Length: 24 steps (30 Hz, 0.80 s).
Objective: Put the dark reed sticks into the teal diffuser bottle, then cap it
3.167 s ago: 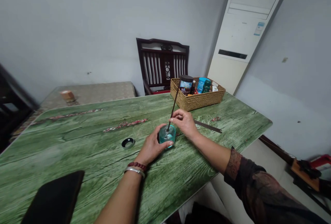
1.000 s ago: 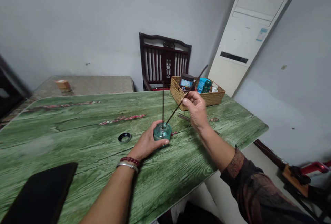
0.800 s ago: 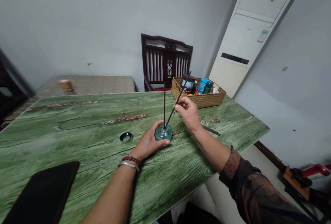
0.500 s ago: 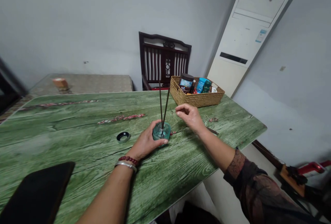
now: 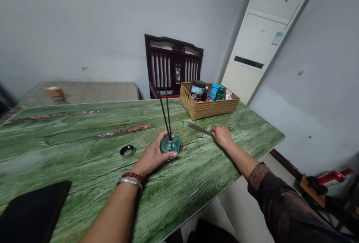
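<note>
Head view: green wood-grain table [image 5: 174, 205], both hands over it.
Left hand [image 5: 155, 155]: curled partway around the teal glass bottle [image 5: 175, 143], thumb on its near side, gripping it upright on the table.
Two sticks [image 5: 169, 117]: leaning in the bottle's neck.
Right hand [image 5: 221, 136]: fingers bent together, touching the loose sticks [image 5: 198, 128] lying right of the bottle; cannot tell whether they are pinched.
Dark-lidded jar [image 5: 197, 90]: in the woven basket [image 5: 214, 111]; its label's writing too small to read.
Blue container [image 5: 214, 91]: white marks, unreadable.
White floor unit [image 5: 254, 44]: blue-and-white sticker, illegible.
</note>
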Each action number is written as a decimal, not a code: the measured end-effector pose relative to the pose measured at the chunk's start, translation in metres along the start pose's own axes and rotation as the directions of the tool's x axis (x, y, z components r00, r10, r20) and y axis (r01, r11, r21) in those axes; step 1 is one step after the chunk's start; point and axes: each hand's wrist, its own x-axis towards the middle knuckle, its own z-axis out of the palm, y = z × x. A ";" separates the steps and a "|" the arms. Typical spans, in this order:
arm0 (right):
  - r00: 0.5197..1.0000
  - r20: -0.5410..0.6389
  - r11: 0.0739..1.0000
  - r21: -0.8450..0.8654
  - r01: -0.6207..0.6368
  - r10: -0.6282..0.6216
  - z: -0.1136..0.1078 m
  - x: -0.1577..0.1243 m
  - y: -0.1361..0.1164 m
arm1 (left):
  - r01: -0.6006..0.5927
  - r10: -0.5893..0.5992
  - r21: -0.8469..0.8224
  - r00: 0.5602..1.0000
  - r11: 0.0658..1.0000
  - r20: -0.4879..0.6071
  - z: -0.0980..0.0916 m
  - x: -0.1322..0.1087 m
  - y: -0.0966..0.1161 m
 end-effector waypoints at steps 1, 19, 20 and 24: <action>1.000 0.006 1.000 -0.016 -0.004 0.004 0.001 0.001 0.000 | -0.003 0.003 0.000 1.000 1.000 0.009 0.000 0.000 0.000; 0.996 0.026 0.996 0.036 0.085 -0.086 -0.001 -0.003 -0.008 | -0.004 0.004 0.008 1.000 1.000 0.016 -0.001 0.000 0.001; 0.995 0.017 0.995 0.046 0.093 -0.093 -0.002 -0.003 -0.008 | -0.003 0.003 0.003 1.000 1.000 0.014 -0.001 0.000 0.001; 0.988 -0.119 0.981 0.153 0.115 -0.098 -0.014 0.000 -0.008 | -0.007 0.007 -0.012 1.000 1.000 0.006 -0.001 0.000 0.002</action>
